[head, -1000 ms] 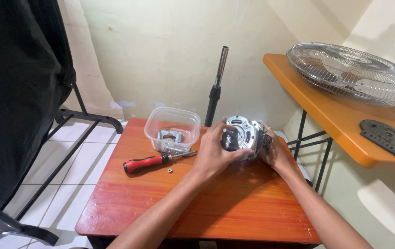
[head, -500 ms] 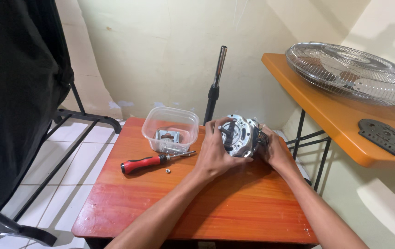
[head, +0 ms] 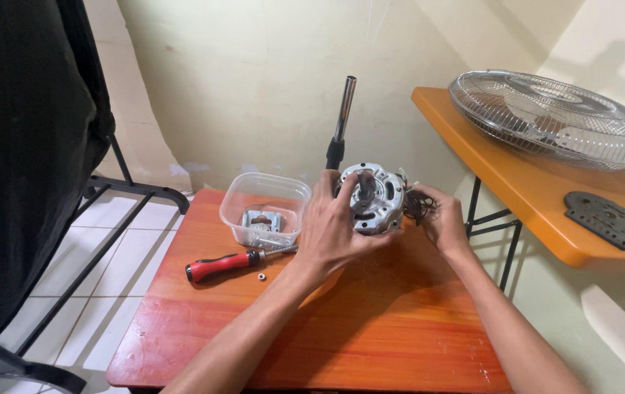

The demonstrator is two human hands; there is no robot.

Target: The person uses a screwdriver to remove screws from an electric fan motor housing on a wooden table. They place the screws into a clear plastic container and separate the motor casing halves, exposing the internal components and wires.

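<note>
Fan motor (head: 372, 198) held above counter (head: 371, 328), shaft facing camera for inspection. Left hand (head: 336, 228) grip closed round casing; right hand (head: 440, 219) grip steadies wiring side. Screwdriver (head: 234, 261) lies beside plastic tub (head: 265, 208).

Wooden table (head: 371, 335): screwdriver (head: 228, 263), tub (head: 265, 210)

I see both my forearms bare to the bottom edge of view, no sleeves, no watch or rings on my left hand (head: 334, 230) or right hand (head: 442, 222), nails short and plain.
</note>
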